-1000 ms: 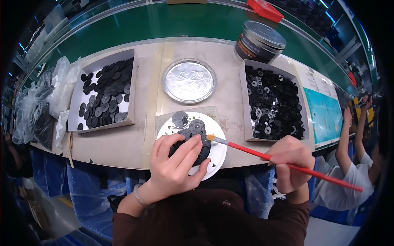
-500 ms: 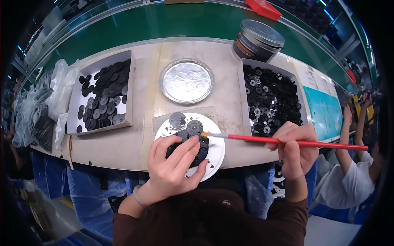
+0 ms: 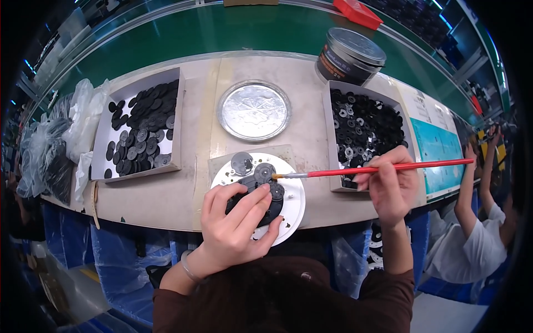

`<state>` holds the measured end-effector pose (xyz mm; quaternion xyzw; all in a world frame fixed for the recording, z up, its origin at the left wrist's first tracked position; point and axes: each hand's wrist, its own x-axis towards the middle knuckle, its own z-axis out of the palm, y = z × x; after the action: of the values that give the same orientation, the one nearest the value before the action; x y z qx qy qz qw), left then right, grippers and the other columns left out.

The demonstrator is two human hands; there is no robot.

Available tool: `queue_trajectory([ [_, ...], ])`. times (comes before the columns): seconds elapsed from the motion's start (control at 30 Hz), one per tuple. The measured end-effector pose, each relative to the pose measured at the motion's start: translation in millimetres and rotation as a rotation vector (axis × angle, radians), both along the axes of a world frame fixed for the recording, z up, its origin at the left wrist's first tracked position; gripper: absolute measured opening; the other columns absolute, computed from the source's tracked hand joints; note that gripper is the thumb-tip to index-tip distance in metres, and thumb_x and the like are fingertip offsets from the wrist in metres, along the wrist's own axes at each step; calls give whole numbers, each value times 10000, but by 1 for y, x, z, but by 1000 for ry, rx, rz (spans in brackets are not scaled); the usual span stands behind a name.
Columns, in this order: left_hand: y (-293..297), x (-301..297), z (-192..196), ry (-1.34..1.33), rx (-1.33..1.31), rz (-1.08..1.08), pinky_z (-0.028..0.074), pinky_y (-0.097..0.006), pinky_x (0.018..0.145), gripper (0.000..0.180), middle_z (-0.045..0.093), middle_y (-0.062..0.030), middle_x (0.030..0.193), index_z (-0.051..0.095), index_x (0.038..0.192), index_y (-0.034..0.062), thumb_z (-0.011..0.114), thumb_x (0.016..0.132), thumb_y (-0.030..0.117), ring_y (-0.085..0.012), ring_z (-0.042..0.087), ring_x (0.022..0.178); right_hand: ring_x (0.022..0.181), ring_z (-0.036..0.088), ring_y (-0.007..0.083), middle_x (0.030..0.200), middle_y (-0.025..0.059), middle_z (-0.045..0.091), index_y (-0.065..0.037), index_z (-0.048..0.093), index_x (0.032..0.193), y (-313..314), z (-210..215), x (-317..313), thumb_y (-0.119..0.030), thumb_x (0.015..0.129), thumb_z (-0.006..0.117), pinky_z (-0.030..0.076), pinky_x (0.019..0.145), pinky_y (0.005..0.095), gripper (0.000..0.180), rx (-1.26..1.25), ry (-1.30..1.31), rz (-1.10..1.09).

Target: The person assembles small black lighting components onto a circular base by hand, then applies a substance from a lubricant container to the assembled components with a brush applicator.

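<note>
My left hand (image 3: pixel 233 225) lies over a black gear housing (image 3: pixel 272 213), its fingers on top and the thumb along the near right side. The housing rests on a white round plate (image 3: pixel 295 206) near the table's front edge. Dark toothed gears show beyond my fingertips, one upper gear (image 3: pixel 264 172) and one lower gear (image 3: pixel 277 191). My right hand (image 3: pixel 393 188) pinches a red-handled paintbrush (image 3: pixel 355 171), held nearly level. Its bristles touch or hover just over the upper gear's right edge; contact is hard to tell. A dark disc (image 3: pixel 241 163) sits at the plate's far left.
A box of black discs (image 3: pixel 176 122) stands left, and a box of small black gears (image 3: pixel 332 139) right. Between them lies a round silvery lid (image 3: pixel 254 110). Behind the right box is a dark tin (image 3: pixel 350 55). Plastic bags (image 3: pixel 50 144) lie far left; another person's arm (image 3: pixel 468 194) is at right.
My right hand has moved up and slightly left, bringing the brush closer to level. The bristles have shifted up from between the gears to the upper gear's edge. My left hand stays put.
</note>
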<state>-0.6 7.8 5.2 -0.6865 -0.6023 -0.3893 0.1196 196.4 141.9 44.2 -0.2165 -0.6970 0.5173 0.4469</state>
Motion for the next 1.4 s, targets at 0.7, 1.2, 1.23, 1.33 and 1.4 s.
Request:
queue_trajectory([
  [0.7,0,-1,-2,17,23,8,390,-335,724,263,636,-44,923,641,814,27,690,602,174,-224,523,780,650,537,83,783,100,592,19,519,960,31,7,-24,-115,917,447,414,409,165,158,-1,-19,-73],
  [1.2,-12,-18,21,82,-125,-78,325,-434,833,296,472,-94,981,593,796,38,715,643,260,-283,413,948,439,452,39,618,44,568,-33,533,1035,61,-2,26,-202,912,480,306,364,141,216,-247,-330,-299],
  [1.23,-8,-22,33,24,-153,-102,333,-423,812,293,465,-93,950,595,787,35,714,647,263,-283,414,926,433,442,31,609,37,561,-39,534,1042,62,-5,31,-204,916,475,292,363,134,216,-200,-379,-325],
  [1.33,19,-43,75,-64,-174,-115,361,-365,726,240,447,-95,819,619,753,37,727,653,227,-264,407,819,425,425,18,588,24,549,-44,542,1041,57,-5,49,-197,917,476,269,364,127,208,-123,-402,-384],
  [1.4,58,-66,77,33,-158,-62,373,-351,705,231,455,-92,810,625,735,35,712,666,238,-259,427,810,422,417,13,575,17,544,-43,548,1033,54,-5,62,-188,915,481,259,368,128,199,-98,-375,-426],
])
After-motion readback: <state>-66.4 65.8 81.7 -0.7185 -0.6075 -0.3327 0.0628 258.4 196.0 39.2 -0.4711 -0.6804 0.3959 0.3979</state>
